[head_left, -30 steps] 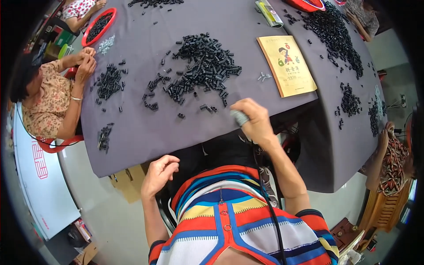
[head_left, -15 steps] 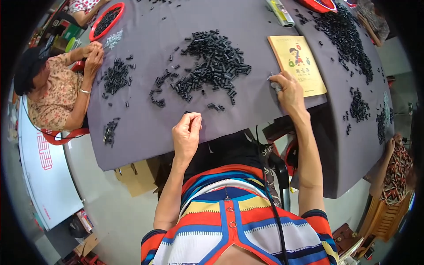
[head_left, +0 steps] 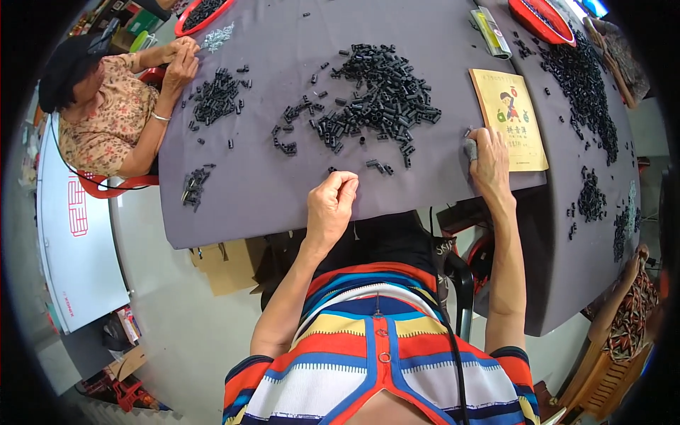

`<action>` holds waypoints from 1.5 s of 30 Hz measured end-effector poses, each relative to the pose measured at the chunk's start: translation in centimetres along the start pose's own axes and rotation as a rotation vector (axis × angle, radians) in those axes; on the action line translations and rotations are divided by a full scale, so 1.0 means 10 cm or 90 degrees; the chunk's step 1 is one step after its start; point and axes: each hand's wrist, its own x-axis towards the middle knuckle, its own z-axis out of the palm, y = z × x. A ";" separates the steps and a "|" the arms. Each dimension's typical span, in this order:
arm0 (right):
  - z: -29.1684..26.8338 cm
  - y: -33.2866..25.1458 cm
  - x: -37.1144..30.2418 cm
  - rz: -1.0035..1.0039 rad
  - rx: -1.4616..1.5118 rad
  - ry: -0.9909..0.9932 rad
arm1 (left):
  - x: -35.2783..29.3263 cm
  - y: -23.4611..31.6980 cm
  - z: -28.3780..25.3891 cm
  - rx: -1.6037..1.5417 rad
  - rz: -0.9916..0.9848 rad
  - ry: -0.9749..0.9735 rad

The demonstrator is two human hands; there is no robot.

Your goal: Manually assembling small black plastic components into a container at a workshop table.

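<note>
My left hand point(head_left: 331, 210) is at the near table edge, fingers pinched together. A small black tubular piece point(head_left: 333, 169) shows at its fingertips, mostly hidden. A large heap of short black tubular pieces point(head_left: 382, 95) lies ahead of it. A few loose black pieces point(head_left: 380, 166) lie between that heap and my hand. My right hand point(head_left: 490, 166) rests on the cloth at the near edge of a yellow booklet point(head_left: 520, 124), with its fingers curled closed. A small grey clump point(head_left: 470, 147) shows beside its fingers; whatever they pinch is hidden.
Grey cloth point(head_left: 248, 191) covers the table. On the left a seated person point(head_left: 113, 117) works beside a black heap point(head_left: 216, 97) and small pale pieces point(head_left: 217, 37). Red baskets point(head_left: 542, 21) and more black pieces point(head_left: 591, 92) are at the right. A long packet point(head_left: 490, 33) lies beyond the booklet.
The view has shifted, so the table things appear farther right. My left hand stays pinched near the table edge. My right hand remains by the booklet, its fingers now lower over the grey clump.
</note>
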 end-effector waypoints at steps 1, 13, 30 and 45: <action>0.03 -0.03 -0.01 -0.002 0.002 0.000 | 0.00 0.00 0.00 0.001 0.000 0.002; 0.30 -0.42 -0.13 0.089 0.332 0.144 | 0.46 0.13 0.19 0.141 0.015 0.040; 0.31 -0.39 -0.14 0.060 0.382 0.154 | 0.45 0.17 0.15 -0.146 -0.140 -0.026; 0.28 -0.46 -0.17 0.075 0.359 0.125 | 0.25 0.05 -0.08 -0.651 -0.260 -0.091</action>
